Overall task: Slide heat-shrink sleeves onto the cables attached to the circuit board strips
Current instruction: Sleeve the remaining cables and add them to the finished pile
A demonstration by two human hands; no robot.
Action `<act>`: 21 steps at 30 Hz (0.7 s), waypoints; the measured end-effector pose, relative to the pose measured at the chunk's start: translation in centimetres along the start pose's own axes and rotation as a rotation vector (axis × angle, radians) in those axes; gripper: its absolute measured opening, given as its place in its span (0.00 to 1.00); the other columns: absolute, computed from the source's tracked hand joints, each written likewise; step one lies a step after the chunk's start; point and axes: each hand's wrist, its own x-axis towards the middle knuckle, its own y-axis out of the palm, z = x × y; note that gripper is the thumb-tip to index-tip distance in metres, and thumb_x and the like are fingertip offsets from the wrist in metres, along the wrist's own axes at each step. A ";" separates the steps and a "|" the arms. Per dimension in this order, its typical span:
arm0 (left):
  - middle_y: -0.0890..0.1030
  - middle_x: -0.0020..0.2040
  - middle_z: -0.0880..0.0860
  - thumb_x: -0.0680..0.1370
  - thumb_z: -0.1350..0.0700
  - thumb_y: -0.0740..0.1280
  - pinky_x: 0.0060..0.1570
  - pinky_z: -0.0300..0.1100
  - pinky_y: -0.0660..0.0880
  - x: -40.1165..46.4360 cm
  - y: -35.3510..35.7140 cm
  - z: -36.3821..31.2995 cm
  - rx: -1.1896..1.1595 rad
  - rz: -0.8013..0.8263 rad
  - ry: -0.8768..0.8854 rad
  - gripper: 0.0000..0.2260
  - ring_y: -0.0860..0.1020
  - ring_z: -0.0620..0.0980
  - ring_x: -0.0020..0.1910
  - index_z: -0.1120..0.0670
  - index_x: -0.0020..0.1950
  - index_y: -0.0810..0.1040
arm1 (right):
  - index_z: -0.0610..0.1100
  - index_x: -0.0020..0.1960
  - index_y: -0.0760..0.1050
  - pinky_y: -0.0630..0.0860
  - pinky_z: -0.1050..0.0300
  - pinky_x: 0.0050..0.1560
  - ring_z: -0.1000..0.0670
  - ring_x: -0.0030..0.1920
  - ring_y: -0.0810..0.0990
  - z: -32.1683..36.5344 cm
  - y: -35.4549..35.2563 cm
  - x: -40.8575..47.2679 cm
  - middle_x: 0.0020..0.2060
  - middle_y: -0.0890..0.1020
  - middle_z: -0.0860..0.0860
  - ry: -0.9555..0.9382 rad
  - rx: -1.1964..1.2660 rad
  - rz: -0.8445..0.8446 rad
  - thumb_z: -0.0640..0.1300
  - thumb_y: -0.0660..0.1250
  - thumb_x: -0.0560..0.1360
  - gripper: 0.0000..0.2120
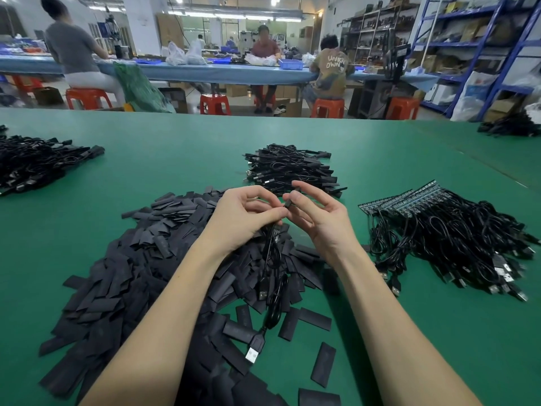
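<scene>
Fingers (pixel 275 213) of both hands pinched one cable's (pixel 268 259) small end above the sleeve pile (pixel 140 253), probably steadying it for sleeving; its plug (pixel 254 351) hung toward the table (pixel 175 159).

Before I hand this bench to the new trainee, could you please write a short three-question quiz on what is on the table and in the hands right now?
1. True or false: the pile of loose sleeves lies on the person's left side of the green table.
2. Which hand pinches the small black end piece? A) left hand B) right hand C) cannot tell
3. Fill in: the circuit board strips with bare cables lie to the person's ____.

Key: 1 true. 2 C, both hands meet at it. 3 right; a USB plug from the held cable dangles near the forearms.
</scene>
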 end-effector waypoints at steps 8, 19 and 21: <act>0.87 0.38 0.55 0.72 0.57 0.79 0.47 0.38 0.80 0.1 0.0 0.5 0.044 -0.023 0.035 0.06 0.87 0.52 0.40 0.49 0.42 0.84 | 0.43 0.56 0.83 0.82 0.58 0.48 0.48 0.44 0.85 -0.4 0.0 -0.1 0.47 0.86 0.42 0.006 0.010 -0.023 0.35 0.73 0.74 0.12; 0.78 0.51 0.44 0.59 0.32 0.78 0.46 0.38 0.72 0.2 0.7 -0.8 0.579 0.074 -0.185 0.31 0.76 0.39 0.48 0.43 0.55 0.72 | 0.41 0.58 0.81 0.82 0.61 0.46 0.50 0.42 0.84 0.2 0.2 0.4 0.45 0.86 0.44 0.049 0.218 -0.195 0.35 0.73 0.74 0.13; 0.80 0.48 0.45 0.64 0.37 0.80 0.46 0.40 0.74 0.1 1.0 -0.8 0.596 0.060 -0.241 0.29 0.78 0.42 0.46 0.46 0.57 0.71 | 0.41 0.59 0.81 0.82 0.60 0.46 0.49 0.44 0.84 0.4 0.1 0.6 0.44 0.86 0.44 0.015 0.225 -0.230 0.35 0.73 0.74 0.13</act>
